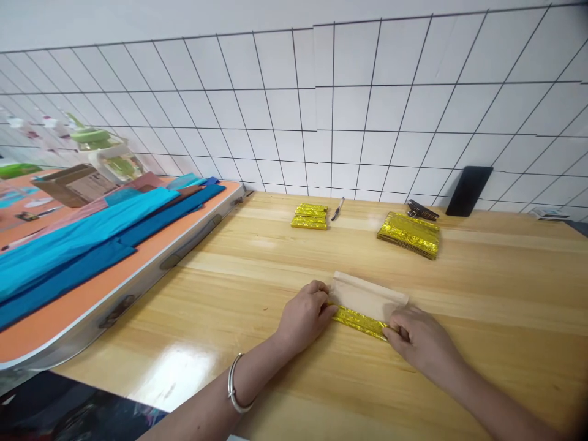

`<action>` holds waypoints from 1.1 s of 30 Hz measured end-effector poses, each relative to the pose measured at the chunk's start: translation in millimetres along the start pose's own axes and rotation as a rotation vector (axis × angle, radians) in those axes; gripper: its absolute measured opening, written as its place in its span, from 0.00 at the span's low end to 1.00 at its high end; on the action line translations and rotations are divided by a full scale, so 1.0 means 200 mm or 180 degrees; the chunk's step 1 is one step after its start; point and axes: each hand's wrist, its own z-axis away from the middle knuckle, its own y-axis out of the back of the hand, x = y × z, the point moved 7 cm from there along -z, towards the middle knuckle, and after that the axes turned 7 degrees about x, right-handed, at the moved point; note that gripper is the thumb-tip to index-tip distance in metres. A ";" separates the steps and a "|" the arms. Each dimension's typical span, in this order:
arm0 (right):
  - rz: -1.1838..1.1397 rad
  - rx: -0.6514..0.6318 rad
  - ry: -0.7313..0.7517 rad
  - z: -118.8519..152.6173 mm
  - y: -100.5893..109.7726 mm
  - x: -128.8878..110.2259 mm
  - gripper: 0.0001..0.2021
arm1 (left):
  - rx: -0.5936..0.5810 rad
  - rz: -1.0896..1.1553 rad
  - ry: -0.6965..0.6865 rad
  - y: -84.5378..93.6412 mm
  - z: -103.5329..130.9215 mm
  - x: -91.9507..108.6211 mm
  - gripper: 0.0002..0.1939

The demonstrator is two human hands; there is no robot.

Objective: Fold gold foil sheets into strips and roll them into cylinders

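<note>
L hand [305, 312] is pinching the left end of a paper sheet [370, 295], thumb and fingers closed on its near edge; R hand [420, 337] grips the right end the same way (fingers curled, thumb at the edge). The sheet lies b/w them on the wooden table [229, 269], near side of the scene and right of centre. Its plain tan face is up, w/ a shiny gold strip [361, 322] along the near edge and a crease line by the far edge. A silver bracelet [233, 386] is on the left wrist.

Farther back, left to right: a small pile of narrow gold folds [309, 217], a pen [338, 209] just beside it, then a thicker stack of gold paper [410, 234] w/ a dark clip [422, 211] at its far edge. Behind, to the right, a black phone [469, 191] (prob. a phone, anyway) leans on the tiled wall [353, 104].

Left side: an orange tabletop [160, 245] w/ blue cloth strips [96, 226], a cardboard box [76, 185] and a green-lidded bottle [114, 158] (far end, bit blurred).
</note>
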 end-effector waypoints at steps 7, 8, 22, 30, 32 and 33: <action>0.0108 -0.0074 -0.0022 0.00 -0.01 0.01 0.13 | -0.0141 -0.0308 0.0007 -0.02 -0.01 0.00 0.12; 0.0125 -0.0088 -0.0036 0.00 -0.02 0.01 0.13 | -0.0144 -0.0334 0.0016 -0.02 -0.01 0.00 0.12; 0.0140 -0.0112 0.0009 0.00 -0.03 0.02 0.11 | -0.0034 -0.0377 0.0057 -0.03 -0.01 -0.02 0.13; 0.0106 -0.0109 -0.0018 0.00 -0.02 0.02 0.10 | 0.0110 -0.0728 0.0009 -0.01 0.01 0.01 0.08; 0.0113 -0.0107 -0.0012 0.00 -0.02 0.01 0.10 | 0.0100 -0.0838 -0.0369 -0.01 0.02 0.05 0.07; 0.0111 -0.0116 0.0004 0.00 -0.02 0.01 0.10 | 0.0037 -0.0876 -0.0642 -0.02 0.02 0.08 0.07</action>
